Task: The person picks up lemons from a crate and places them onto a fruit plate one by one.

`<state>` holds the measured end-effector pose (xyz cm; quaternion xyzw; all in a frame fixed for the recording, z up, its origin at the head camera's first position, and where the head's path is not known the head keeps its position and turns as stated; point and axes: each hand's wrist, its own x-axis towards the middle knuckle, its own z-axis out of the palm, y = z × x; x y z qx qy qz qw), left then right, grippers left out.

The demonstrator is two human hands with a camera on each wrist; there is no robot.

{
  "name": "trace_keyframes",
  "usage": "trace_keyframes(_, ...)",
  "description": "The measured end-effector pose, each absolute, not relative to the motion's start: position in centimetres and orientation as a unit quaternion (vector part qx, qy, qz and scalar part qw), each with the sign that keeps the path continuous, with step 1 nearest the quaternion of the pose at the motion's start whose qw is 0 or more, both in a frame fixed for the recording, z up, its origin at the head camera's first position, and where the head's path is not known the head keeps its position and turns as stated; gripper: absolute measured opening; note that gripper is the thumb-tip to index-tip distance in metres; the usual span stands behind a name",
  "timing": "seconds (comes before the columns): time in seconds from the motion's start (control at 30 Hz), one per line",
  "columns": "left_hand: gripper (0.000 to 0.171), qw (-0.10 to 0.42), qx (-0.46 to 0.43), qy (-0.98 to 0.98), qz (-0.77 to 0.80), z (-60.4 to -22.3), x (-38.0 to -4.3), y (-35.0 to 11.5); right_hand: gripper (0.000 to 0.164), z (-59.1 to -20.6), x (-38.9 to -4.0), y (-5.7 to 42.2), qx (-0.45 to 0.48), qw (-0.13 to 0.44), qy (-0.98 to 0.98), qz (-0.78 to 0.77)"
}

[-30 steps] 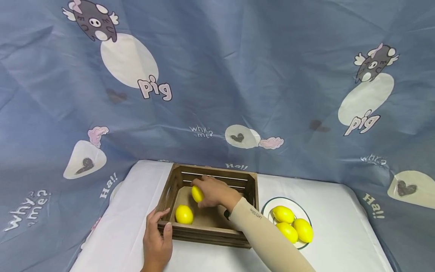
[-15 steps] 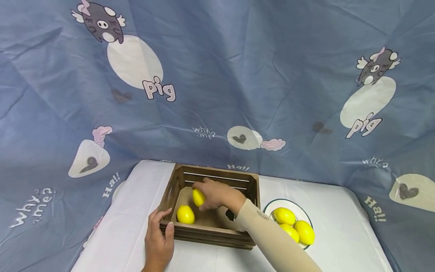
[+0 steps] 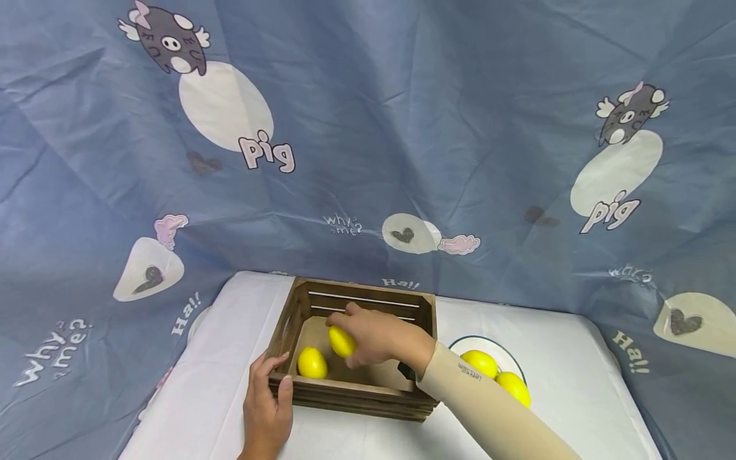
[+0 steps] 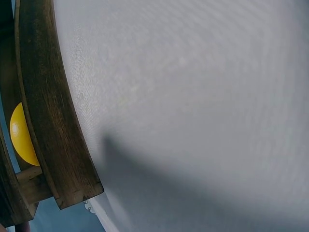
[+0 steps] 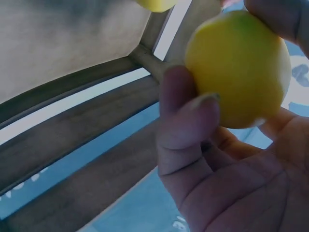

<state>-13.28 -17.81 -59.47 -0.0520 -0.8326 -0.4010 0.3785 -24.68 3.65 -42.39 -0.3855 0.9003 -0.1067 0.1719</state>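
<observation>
My right hand (image 3: 374,335) holds a yellow lemon (image 3: 342,342) over the inside of a brown slatted wooden crate (image 3: 356,394). In the right wrist view, fingers and thumb close round that lemon (image 5: 236,70), raised in front of the slatted wall. A second lemon (image 3: 312,363) lies in the crate's near left corner; part of it shows through the slats in the left wrist view. With its fingers over the left wall and its thumb at the front rim, my left hand (image 3: 267,409) grips the crate's near left corner. The left wrist view barely shows that hand.
To the crate's right, a white plate (image 3: 460,345) with a dark rim bears more lemons (image 3: 513,388), partly hidden by my right sleeve (image 3: 489,409). Everything stands on a white-covered table (image 3: 575,383). A blue printed cloth (image 3: 489,160) hangs behind and at the sides.
My right hand has shifted slightly right and nearer with the lemon. The right forearm now covers more of the plate and its lemons. My left hand stays on the crate's corner.
</observation>
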Motion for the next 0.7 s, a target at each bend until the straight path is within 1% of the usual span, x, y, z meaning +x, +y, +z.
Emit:
trace_keyframes(0.13, 0.038, 0.37, -0.047, -0.837, -0.401, -59.3, -13.1, -17.8, 0.075, -41.7, -23.7, 4.6, -0.404, 0.158, 0.895, -0.108)
trace_keyframes(0.33, 0.035, 0.397, -0.061, -0.826, -0.396, -59.3, -13.3, -17.8, 0.076, -40.3, -22.6, 6.9, -0.41, 0.12, 0.895, -0.127)
trace_keyframes(0.7, 0.034, 0.397, -0.059, -0.826, -0.396, -59.6, -13.4, -17.7, 0.072, -38.5, -21.0, 13.8, -0.384, 0.07, 0.899, -0.197)
